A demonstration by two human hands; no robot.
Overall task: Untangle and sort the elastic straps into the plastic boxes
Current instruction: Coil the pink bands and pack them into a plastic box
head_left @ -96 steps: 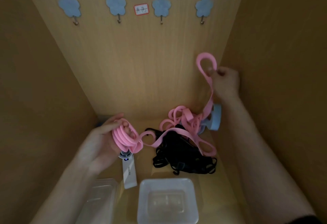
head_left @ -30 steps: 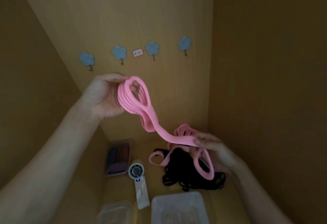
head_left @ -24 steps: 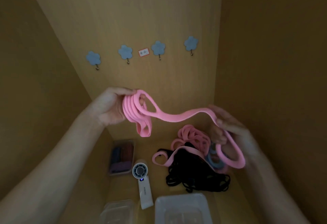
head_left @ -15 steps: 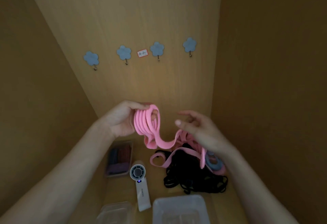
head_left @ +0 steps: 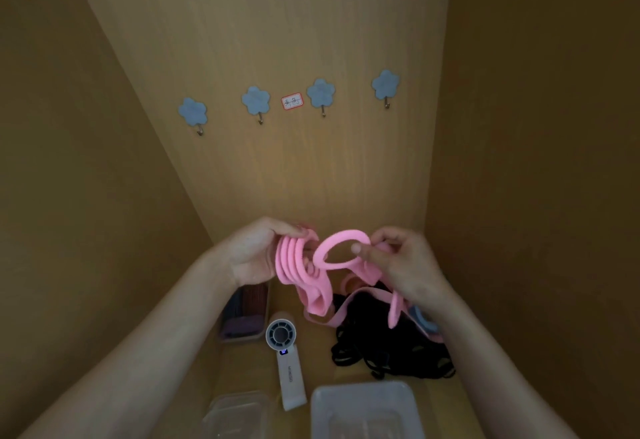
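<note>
My left hand (head_left: 254, 255) holds several coils of a pink elastic strap (head_left: 294, 265) wound around its fingers. My right hand (head_left: 403, 262) pinches a fresh loop of the same strap just right of the coils. The strap's tail hangs down onto a black strap tangle (head_left: 388, 348) on the shelf floor. More pink strap (head_left: 349, 284) lies behind, partly hidden by my right hand. A clear plastic box (head_left: 367, 407) sits at the bottom centre, with a smaller clear box (head_left: 239, 414) to its left.
A white handheld fan (head_left: 285, 359) lies between the boxes and the tangle. A box of dark straps (head_left: 246, 314) stands at the back left. A blue roll (head_left: 424, 319) peeks out under my right wrist. Wooden walls close in on three sides; flower hooks (head_left: 256, 102) line the back.
My right hand has come in close to my left hand and formed a new loop of pink strap beside the coils. Both hands sit lower in view.
</note>
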